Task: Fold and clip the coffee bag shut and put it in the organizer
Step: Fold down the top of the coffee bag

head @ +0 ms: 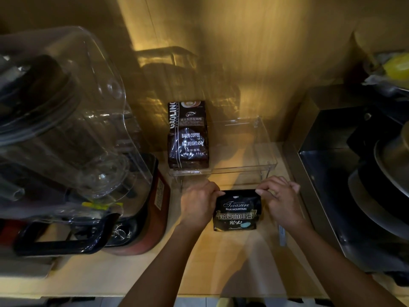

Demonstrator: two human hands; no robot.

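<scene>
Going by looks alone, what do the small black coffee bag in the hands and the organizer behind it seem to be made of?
Small black coffee bag: likely glossy foil or plastic film; it creases softly and glints around the print.
Organizer: clear rigid plastic, probably acrylic; the counter and wall show through it, with bright highlights along its edges.
Both the left hand and right hand pinch the bag's top corners.

Both forearms extended forward, left hand [199, 204] and right hand [281, 200] level, knuckles up, fingers curled, pinching inward toward each other.
</scene>
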